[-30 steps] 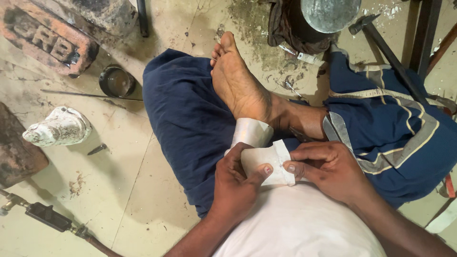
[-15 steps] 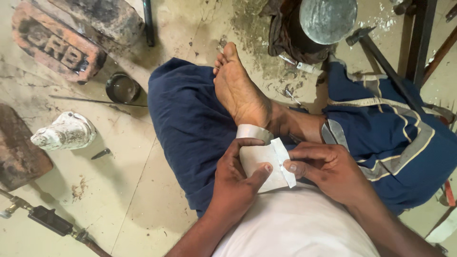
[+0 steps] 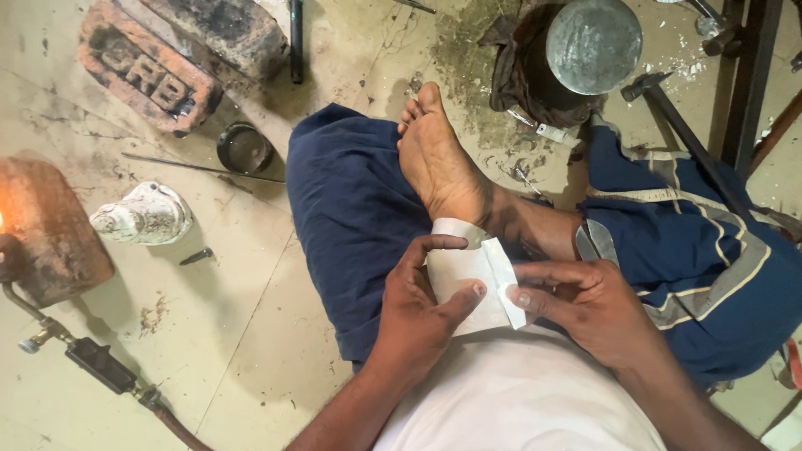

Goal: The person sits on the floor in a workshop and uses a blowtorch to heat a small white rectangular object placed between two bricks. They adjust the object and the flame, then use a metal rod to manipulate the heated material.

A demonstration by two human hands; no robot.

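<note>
Pinching white folded paper [image 3: 472,284] | left hand [image 3: 418,309] fingers clamped | right hand [image 3: 593,305] fingers clamped

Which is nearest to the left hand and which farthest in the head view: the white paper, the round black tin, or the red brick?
1. White paper, held in the left hand.
2. Round black tin, on the floor up-left.
3. Red brick, top left corner, farthest.
</note>
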